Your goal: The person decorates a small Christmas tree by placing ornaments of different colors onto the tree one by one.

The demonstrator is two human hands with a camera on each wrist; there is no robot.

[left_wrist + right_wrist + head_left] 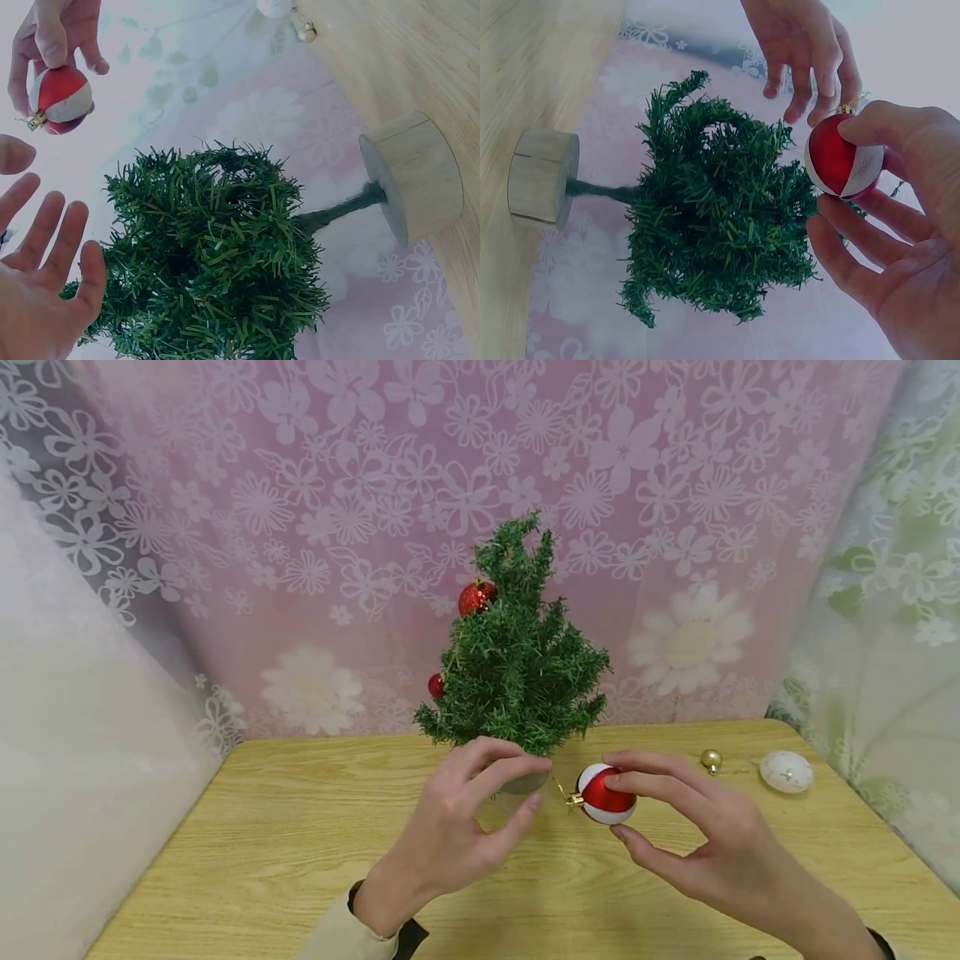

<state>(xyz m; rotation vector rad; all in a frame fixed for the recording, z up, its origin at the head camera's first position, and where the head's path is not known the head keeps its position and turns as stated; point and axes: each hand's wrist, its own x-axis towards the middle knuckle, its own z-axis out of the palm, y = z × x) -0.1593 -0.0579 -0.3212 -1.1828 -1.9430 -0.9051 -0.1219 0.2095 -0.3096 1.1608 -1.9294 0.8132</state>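
A red and white Christmas bauble with a gold cap is pinched between the thumb and fingers of my right hand. Its cap and thin gold loop point toward my left hand, which hovers just beside it. The left fingers are loosely bent, thumb apart, and the left wrist view shows nothing between them. Behind both hands stands a small artificial Christmas tree on a round wooden base. On its left side hang a glittery red bauble and a smaller red bauble.
On the right of the wooden table lie a small gold bauble and a white speckled ornament. A pink floral curtain rises behind the table, with pale curtains at both sides.
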